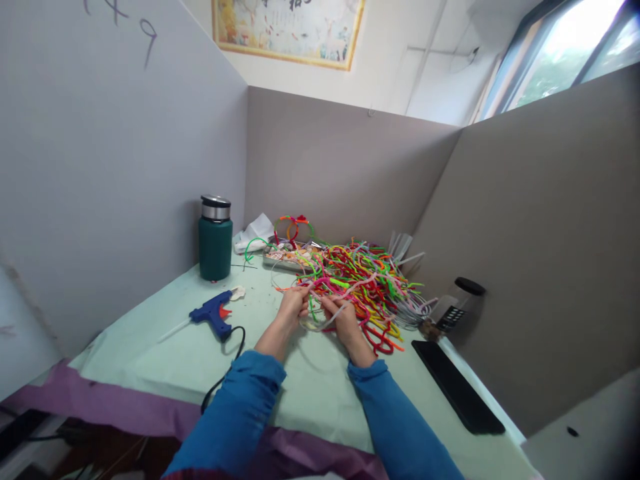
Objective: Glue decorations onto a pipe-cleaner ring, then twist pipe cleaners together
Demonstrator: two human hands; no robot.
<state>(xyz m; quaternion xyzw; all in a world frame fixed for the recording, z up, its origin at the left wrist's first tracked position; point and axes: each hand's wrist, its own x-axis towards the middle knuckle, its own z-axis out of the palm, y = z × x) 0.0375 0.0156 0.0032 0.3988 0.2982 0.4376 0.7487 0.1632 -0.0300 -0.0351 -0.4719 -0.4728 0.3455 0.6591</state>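
My left hand (295,305) is closed, its thumb and fingers pinching a pale pink pipe cleaner near the middle of the table. Just to its right, my right hand (341,316) pinches pale pipe cleaners too, and one whitish strand (336,315) crosses its fingers. The strands curve in a loop between and below the hands. Right behind them lies a big tangled pile of coloured pipe cleaners (367,270), red, green, yellow, pink and orange. Which strand ends sit inside each grip is too small to tell.
A blue glue gun (214,315) with a black cord lies at left, by a green bottle (215,240). Behind stand a tray (285,263) of small pieces and white tissue (256,232). At right are a black slab (456,387) and a tipped clear jar (453,310). Grey partitions (350,160) enclose the table.
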